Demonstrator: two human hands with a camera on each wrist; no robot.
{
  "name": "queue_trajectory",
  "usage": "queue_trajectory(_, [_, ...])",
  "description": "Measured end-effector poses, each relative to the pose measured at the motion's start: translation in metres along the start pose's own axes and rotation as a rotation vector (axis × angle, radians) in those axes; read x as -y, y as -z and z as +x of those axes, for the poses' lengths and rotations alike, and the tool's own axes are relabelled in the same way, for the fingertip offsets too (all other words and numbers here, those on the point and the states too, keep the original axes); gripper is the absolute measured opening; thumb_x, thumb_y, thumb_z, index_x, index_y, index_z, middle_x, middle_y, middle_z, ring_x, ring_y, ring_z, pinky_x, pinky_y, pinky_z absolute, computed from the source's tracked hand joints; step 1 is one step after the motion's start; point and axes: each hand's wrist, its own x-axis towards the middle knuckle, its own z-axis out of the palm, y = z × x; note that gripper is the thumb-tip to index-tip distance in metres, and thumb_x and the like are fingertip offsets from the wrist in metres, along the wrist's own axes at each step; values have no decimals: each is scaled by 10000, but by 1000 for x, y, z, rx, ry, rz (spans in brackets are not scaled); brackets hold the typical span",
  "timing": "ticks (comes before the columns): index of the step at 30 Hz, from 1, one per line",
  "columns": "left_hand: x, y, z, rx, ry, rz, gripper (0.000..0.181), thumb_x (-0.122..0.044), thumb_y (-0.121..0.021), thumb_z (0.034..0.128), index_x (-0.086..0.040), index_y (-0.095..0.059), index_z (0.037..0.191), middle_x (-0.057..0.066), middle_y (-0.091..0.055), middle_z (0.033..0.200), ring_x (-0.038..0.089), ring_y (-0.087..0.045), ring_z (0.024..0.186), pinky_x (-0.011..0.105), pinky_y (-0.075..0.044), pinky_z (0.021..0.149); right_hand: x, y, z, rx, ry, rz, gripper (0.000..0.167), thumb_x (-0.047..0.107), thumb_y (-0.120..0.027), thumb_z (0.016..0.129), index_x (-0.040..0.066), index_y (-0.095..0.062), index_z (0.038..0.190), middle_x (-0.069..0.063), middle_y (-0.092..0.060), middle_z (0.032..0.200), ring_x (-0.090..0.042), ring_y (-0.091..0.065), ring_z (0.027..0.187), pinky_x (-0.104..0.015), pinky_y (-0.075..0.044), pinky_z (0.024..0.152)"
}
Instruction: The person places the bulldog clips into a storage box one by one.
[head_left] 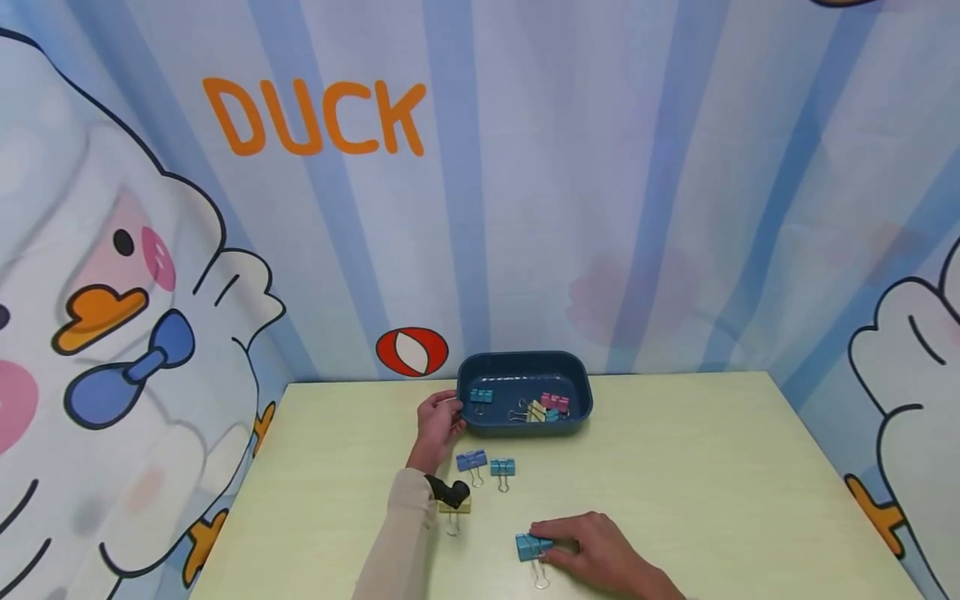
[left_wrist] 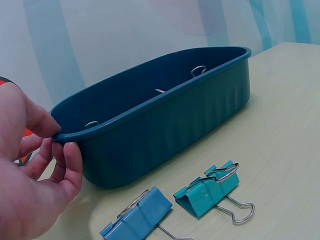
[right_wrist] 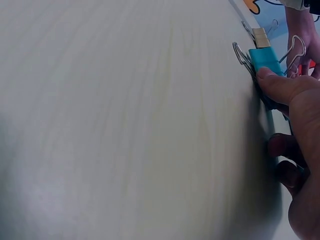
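At the back of the table, my left hand (head_left: pixel 437 429) pinches the left end of a dark blue plastic basket (head_left: pixel 525 431), thumb over the rim and fingers below it in the left wrist view. Several binder clips lie inside, among them a teal one (head_left: pixel 482 396) and a pink one (head_left: pixel 553 402). Nearer the front, my right hand (head_left: pixel 596 550) grips a teal binder clip (head_left: pixel 530 547) between thumb and fingers, its wire handles sticking out. Just in front of the basket lie a blue binder clip (left_wrist: pixel 137 217) and another teal binder clip (left_wrist: pixel 210 187).
A yellow binder clip (head_left: pixel 454 506) lies beside the left forearm, partly hidden by a black wrist strap (head_left: pixel 447 490). The pale wooden table (head_left: pixel 697 467) ends at a printed curtain (head_left: pixel 540 183) behind the basket.
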Motion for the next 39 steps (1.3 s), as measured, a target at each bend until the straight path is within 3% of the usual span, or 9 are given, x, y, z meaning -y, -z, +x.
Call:
queue_trajectory(6, [-1,-1,0,3,0,-3,330,-44,-558,1006,19,-598,1328,206,-591,1165,189,-536,755,267,-500,676,-3,-2,0,-17,10,24,380,444,-680,990,219,-758,1287,144,-702,1254,-55,-669,1139,-348,-549,948])
queue_trajectory(12, [-1,-1,0,5,0,-3,343,-43,-551,1004,20,-590,1339,256,-588,1246,188,-534,752,256,-496,667,-4,-3,0,-16,-2,36,377,458,-673,991,237,-759,1283,160,-703,1242,-42,-668,1127,-346,-546,949])
queue_trajectory(20, [1,0,1,0,-8,-8,335,-28,-554,1001,28,-591,1329,240,-595,1180,191,-539,756,249,-498,654,-1,-4,-1,-22,-25,64,320,418,-699,981,255,-776,1246,166,-712,1214,-38,-672,1105,-351,-546,957])
queue_trajectory(24, [1,0,3,-1,-12,-12,335,-15,-563,990,33,-597,1320,269,-610,1223,211,-557,772,244,-504,642,0,-2,-1,-30,-33,90,297,389,-709,979,258,-781,1236,164,-713,1209,-46,-670,1113,-360,-545,963])
queue_trajectory(32, [1,0,5,2,-2,-15,344,-21,-561,991,27,-596,1330,271,-604,1259,244,-571,821,249,-507,651,5,13,5,-132,14,74,293,384,-733,962,256,-785,1220,151,-721,1196,-59,-673,1117,-354,-549,949])
queue_trajectory(35, [0,0,4,5,4,-20,348,-26,-560,993,26,-593,1336,272,-599,1262,234,-565,806,247,-502,642,7,22,11,-177,45,57,276,340,-749,955,234,-791,1206,96,-733,1201,-38,-677,974,-287,-559,802])
queue_trajectory(39, [-1,-1,3,2,12,-16,345,-32,-556,1000,18,-593,1340,270,-601,1270,235,-567,816,245,-503,645,11,35,20,-219,67,61,264,282,-772,941,203,-798,1192,32,-744,1196,-41,-580,723,-223,-476,598])
